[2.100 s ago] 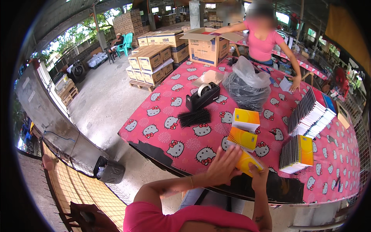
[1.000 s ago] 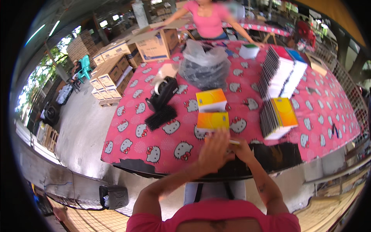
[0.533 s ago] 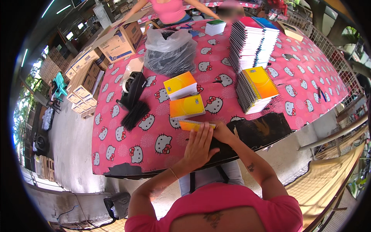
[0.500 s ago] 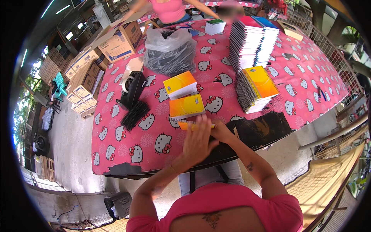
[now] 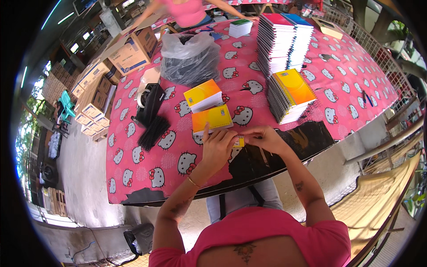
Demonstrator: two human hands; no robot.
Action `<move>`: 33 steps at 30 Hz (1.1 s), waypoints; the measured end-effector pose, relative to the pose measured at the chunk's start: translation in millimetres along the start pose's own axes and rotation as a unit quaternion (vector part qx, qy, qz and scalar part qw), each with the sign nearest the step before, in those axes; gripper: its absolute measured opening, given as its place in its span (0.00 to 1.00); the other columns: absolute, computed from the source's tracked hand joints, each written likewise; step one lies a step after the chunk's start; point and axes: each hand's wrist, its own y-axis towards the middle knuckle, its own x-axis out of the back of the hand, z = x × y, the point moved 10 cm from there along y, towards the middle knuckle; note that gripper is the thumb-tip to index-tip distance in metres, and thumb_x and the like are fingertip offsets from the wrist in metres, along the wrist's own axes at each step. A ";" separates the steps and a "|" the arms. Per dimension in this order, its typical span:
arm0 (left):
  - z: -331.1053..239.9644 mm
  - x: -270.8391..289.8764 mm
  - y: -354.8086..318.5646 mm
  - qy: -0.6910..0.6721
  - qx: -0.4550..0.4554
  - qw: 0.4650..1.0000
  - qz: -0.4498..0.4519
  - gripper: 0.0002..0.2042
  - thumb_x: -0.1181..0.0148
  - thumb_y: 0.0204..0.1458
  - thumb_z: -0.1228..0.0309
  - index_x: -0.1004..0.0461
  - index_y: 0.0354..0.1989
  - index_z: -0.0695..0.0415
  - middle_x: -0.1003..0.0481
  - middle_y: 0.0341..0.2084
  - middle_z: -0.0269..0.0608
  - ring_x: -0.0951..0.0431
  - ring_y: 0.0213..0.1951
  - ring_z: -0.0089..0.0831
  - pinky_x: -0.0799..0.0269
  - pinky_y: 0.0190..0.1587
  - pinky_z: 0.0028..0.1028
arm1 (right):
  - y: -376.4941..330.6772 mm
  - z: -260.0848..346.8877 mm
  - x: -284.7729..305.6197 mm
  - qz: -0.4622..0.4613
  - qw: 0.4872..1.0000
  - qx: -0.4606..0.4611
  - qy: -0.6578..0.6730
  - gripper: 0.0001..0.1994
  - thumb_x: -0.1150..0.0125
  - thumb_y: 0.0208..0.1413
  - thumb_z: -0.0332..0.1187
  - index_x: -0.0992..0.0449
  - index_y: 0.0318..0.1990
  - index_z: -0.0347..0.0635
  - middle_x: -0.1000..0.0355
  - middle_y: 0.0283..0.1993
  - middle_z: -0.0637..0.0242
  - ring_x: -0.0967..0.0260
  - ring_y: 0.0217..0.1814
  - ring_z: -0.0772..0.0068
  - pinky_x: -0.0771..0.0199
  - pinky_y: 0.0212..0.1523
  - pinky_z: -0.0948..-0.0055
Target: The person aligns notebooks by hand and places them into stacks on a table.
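My left hand [image 5: 216,149] is closed around a small yellow-orange notebook [image 5: 240,141] at the table's near edge; much of the notebook is hidden behind my fingers. At its right end, my right hand [image 5: 263,139] has its fingertips pinched together; what they grip is too small to make out. Just beyond my hands lie two yellow-orange pads of pages [image 5: 212,116], [image 5: 203,95], one behind the other. A stack of yellow-orange spiral notebooks [image 5: 291,95] stands to the right, with black coils along its left side.
Black binding coils [image 5: 153,133] and a black tape dispenser [image 5: 150,105] lie at the left. Behind are a plastic bag [image 5: 190,60], tall red [image 5: 275,44] and blue [image 5: 299,42] notebook stacks, and a cardboard box [image 5: 129,55]. Another person [image 5: 189,13] is across the table.
My left hand has gone from lying flat with stretched fingers over the notebook to wrapping around it. My right hand has risen to its right end, fingertips together. The view has shifted slightly.
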 end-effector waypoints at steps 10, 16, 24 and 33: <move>-3.9 -0.5 0.3 -0.037 -0.004 0.998 0.049 0.07 0.37 0.54 0.70 0.25 0.40 0.55 0.23 0.32 0.39 0.23 0.38 0.40 0.32 0.48 0.41 | 8.8 29.1 3.8 0.005 0.989 0.052 -0.135 0.07 0.35 0.48 0.26 0.25 0.33 0.34 0.23 0.29 0.61 0.21 0.33 0.66 0.22 0.37 0.70; -47.7 45.4 68.6 -0.055 -0.058 0.997 0.021 0.08 0.40 0.52 0.76 0.25 0.40 0.58 0.23 0.33 0.42 0.23 0.36 0.42 0.30 0.41 0.40 | -36.4 123.9 58.6 -0.222 0.925 0.187 -0.245 0.13 0.34 0.48 0.24 0.25 0.43 0.37 0.26 0.47 0.55 0.27 0.50 0.58 0.29 0.53 0.65; -78.8 -40.0 174.4 -0.276 -0.197 0.939 -0.051 0.09 0.42 0.50 0.84 0.25 0.39 0.61 0.21 0.45 0.51 0.23 0.54 0.49 0.28 0.58 0.42 | -55.2 67.3 217.2 -0.295 0.922 0.067 -0.241 0.40 0.22 0.45 0.35 0.35 0.64 0.28 0.29 0.59 0.42 0.29 0.62 0.57 0.31 0.61 0.64; -77.6 -43.3 165.1 -0.228 -0.201 0.952 -0.028 0.11 0.42 0.51 0.79 0.23 0.43 0.60 0.25 0.53 0.48 0.27 0.59 0.45 0.29 0.59 0.40 | -63.2 64.7 214.0 -0.302 0.923 0.073 -0.227 0.36 0.24 0.47 0.34 0.33 0.63 0.30 0.31 0.62 0.45 0.32 0.64 0.62 0.34 0.63 0.65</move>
